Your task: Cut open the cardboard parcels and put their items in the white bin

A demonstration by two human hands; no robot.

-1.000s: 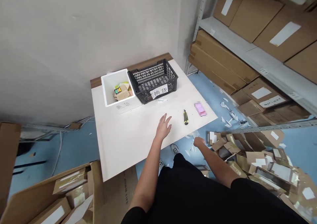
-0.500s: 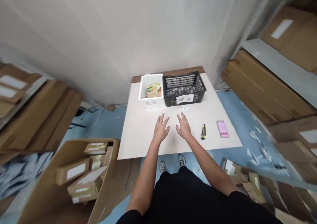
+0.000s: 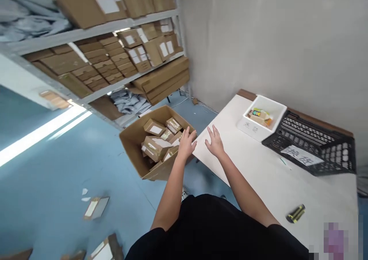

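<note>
My left hand [image 3: 186,142] is stretched out with fingers spread, empty, over the right rim of an open cardboard carton [image 3: 130,137] on the floor that holds several small labelled parcels [image 3: 155,142]. My right hand [image 3: 214,143] is also open and empty, hovering above the left edge of the white table [image 3: 258,168]. Neither hand touches anything that I can make out.
On the table stand a white bin [image 3: 276,110] with small packets, a black mesh basket [image 3: 339,152] with a paper label, a yellow-black utility knife [image 3: 295,213] and a pink item [image 3: 333,241]. Metal shelves [image 3: 86,34] with cartons stand at left. Loose parcels [image 3: 96,207] lie on the blue floor.
My view has swung left, from the table to the floor carton and the shelves. Both hands moved left with it, the left hand now over the carton's rim.
</note>
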